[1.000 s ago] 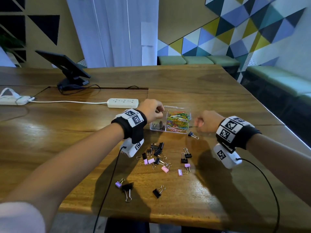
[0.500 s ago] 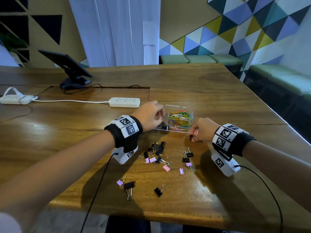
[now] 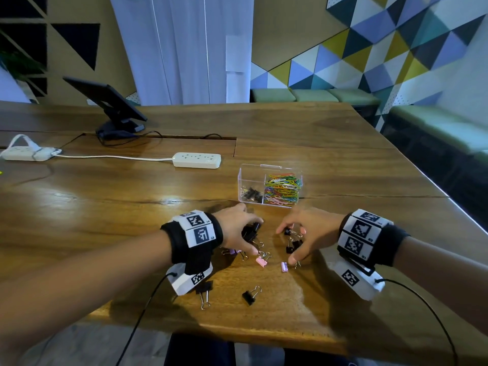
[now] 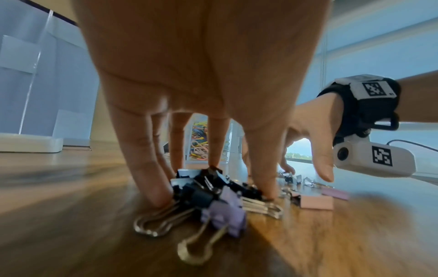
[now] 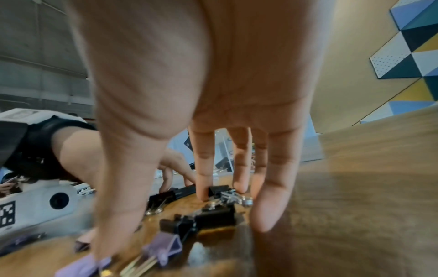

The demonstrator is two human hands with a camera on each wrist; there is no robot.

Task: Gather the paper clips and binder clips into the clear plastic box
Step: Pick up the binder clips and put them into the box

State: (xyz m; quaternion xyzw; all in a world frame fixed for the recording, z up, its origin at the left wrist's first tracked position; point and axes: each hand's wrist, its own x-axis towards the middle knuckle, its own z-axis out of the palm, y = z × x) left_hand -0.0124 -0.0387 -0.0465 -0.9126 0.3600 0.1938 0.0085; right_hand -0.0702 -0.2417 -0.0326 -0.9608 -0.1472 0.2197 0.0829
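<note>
The clear plastic box [image 3: 252, 178] stands on the wooden table, with coloured paper clips [image 3: 284, 190] in its right compartment and a few black binder clips [image 3: 250, 194] in its left one. Nearer to me lie scattered black, pink and purple binder clips. My left hand [image 3: 253, 233] reaches down with fingers and thumb closed round a cluster of binder clips [image 4: 208, 191]. My right hand [image 3: 289, 244] is spread over more black binder clips [image 5: 213, 217]; its fingertips [image 5: 203, 195] touch the table around them. A pink clip [image 3: 261, 261] lies between the hands.
Two black binder clips [image 3: 249, 295] [image 3: 204, 291] lie close to the table's front edge. A white power strip [image 3: 196, 160] sits left of the box, another strip [image 3: 26, 153] at the far left, and a tablet on a stand [image 3: 111, 101] behind. Green benches run along the right.
Both hands have pulled back from the box toward me and dropped onto the pile of binder clips. The left hand has closed round a cluster of them.
</note>
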